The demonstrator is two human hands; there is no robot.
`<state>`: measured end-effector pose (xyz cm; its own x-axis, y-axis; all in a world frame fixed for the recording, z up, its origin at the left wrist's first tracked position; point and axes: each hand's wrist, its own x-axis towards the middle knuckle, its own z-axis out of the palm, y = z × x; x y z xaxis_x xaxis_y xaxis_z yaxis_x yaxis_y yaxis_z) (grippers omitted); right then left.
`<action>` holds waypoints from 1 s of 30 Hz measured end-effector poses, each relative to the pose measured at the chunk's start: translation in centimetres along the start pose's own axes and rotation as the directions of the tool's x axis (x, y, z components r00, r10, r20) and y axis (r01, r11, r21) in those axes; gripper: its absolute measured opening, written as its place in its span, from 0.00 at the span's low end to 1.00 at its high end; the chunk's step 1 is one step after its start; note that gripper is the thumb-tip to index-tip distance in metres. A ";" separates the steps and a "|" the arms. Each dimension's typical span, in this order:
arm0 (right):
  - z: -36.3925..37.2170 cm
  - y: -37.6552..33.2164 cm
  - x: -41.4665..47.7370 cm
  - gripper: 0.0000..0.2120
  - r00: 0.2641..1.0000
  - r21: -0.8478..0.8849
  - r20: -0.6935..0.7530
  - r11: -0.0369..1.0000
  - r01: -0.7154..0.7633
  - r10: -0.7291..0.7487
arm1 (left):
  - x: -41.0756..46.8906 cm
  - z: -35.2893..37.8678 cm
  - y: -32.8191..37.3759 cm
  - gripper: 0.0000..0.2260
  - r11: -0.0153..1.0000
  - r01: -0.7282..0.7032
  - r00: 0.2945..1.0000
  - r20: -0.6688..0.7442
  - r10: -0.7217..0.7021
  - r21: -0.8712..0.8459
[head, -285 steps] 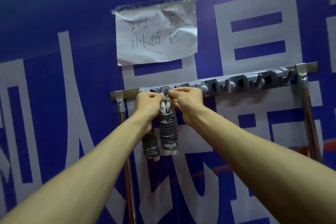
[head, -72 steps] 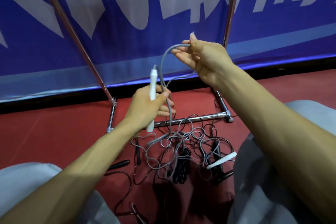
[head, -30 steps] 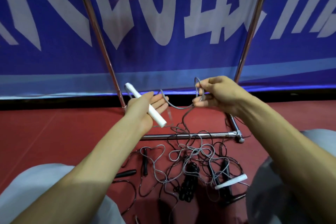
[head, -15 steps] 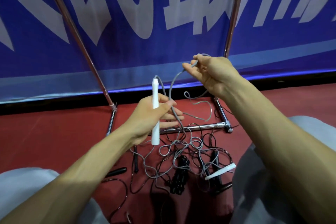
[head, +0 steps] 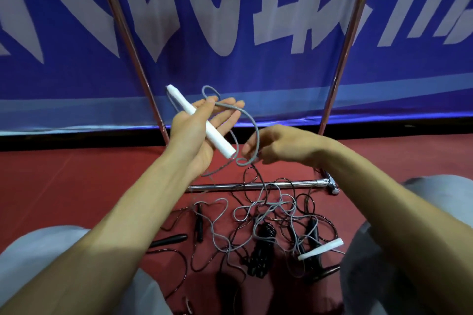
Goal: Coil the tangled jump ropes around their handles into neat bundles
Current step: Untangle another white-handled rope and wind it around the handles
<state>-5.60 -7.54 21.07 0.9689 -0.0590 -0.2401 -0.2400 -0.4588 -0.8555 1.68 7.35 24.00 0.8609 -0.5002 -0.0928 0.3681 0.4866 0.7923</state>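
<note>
While grey rope [head: 252, 125] remained mostly tangled, winding had barely begun.
Left hand [head: 202, 130] held white handle [head: 201, 121] under its thumb, fingers spread; right hand [head: 279, 147] pinched rope.

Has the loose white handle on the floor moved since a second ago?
No. The loose white handle lies at the tangle's right edge, below the floor bar's right end, tilted as before.

Blue banner [head: 256, 79] with white lettering behind; chrome rack frame [head: 256, 185] on red floor [head: 76, 181].
</note>
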 end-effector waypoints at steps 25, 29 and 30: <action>0.5 -0.1 -0.4 0.23 0.996 -0.100 -0.088 0.995 -0.030 0.021 | 0.6 -1.4 1.3 0.12 0.953 0.068 0.989 -0.104 -0.103 -0.296; 2.3 1.3 0.3 0.36 0.982 -0.369 0.132 0.926 -0.079 0.137 | 0.2 -0.9 1.3 0.12 0.950 0.095 0.992 -0.054 -0.116 -0.298; 2.7 1.5 0.5 0.35 0.979 -0.402 0.147 0.913 -0.072 0.142 | 0.1 -0.7 1.3 0.12 0.947 0.094 0.992 -0.046 -0.114 -0.306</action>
<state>-5.59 -5.82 18.44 0.9055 0.0075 -0.4242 -0.2651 -0.7708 -0.5794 2.49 8.45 24.58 0.8286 -0.5190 -0.2099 0.5376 0.6329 0.5571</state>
